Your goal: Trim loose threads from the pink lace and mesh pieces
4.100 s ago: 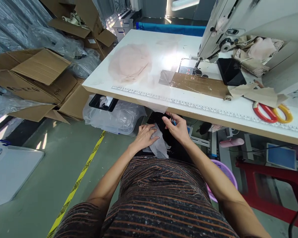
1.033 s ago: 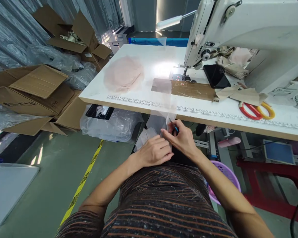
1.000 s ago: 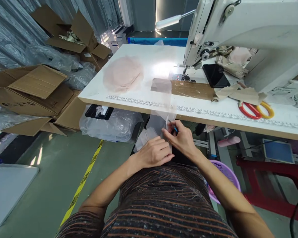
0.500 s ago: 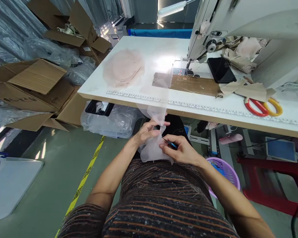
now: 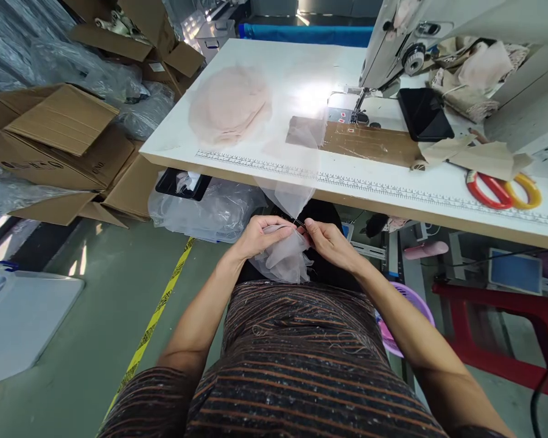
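My left hand (image 5: 263,235) is closed on a bunched piece of sheer white fabric (image 5: 285,258) above my lap. Close against it, my right hand (image 5: 327,241) pinches small thread snips (image 5: 299,223), mostly hidden by the fingers; only their thin dark tip shows. That tip is at a narrow, gathered point of the fabric. Beyond the hands, a sheer fabric length (image 5: 295,188) hangs over the table edge and widens up onto the tabletop. A pile of pale pink sheer round pieces (image 5: 228,106) lies on the left of the table.
A sewing machine (image 5: 393,55) stands on the white table (image 5: 164,143). Near its needle lie a brown cardboard strip (image 5: 369,143), a black phone (image 5: 424,114) and red-and-yellow-handled scissors (image 5: 502,190). Open cartons (image 5: 59,146) are on the left; a purple basket (image 5: 413,298) and red stool (image 5: 497,304) stand right.
Both hands have shifted the fabric; it is now bunched under my left hand. My right hand has moved up, with the snips' tip at the gathered point. The view has tilted slightly downward.
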`<state>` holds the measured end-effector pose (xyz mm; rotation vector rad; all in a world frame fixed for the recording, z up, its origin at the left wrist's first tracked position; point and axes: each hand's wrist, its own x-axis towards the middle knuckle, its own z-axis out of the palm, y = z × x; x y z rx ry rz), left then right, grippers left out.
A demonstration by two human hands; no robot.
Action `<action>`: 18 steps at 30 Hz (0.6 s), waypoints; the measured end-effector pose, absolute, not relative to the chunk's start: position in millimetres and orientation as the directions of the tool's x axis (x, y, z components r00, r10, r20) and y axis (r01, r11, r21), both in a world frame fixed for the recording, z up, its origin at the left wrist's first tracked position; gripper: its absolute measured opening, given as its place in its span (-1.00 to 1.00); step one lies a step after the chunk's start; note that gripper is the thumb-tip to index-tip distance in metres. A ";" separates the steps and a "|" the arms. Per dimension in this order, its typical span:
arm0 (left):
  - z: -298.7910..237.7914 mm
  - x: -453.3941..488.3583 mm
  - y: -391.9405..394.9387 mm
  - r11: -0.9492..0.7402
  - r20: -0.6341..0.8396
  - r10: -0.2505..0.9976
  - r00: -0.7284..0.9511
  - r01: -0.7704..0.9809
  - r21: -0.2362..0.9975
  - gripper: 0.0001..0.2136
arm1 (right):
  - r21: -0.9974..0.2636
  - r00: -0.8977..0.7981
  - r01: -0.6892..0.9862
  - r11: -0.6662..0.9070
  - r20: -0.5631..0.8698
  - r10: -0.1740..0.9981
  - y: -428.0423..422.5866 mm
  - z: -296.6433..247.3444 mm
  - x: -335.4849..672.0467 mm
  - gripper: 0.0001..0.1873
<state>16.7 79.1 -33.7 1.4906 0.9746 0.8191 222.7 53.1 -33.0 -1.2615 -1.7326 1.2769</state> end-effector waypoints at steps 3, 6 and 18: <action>-32.2 15.4 79.3 -0.038 -0.019 0.910 0.415 0.129 0.991 -0.69 | -0.929 -0.374 0.341 0.144 0.006 0.927 57.8 -28.7 219.5 -0.33; -32.2 14.8 78.9 -0.022 -0.030 0.922 0.386 0.129 0.991 -0.68 | -0.908 -0.369 0.372 0.193 0.046 0.928 62.2 -27.5 217.4 -0.32; -34.3 15.4 77.4 0.098 -0.090 0.928 0.362 -0.004 0.995 -0.67 | -0.899 -0.365 0.393 0.195 0.042 0.930 55.1 -30.6 213.3 -0.33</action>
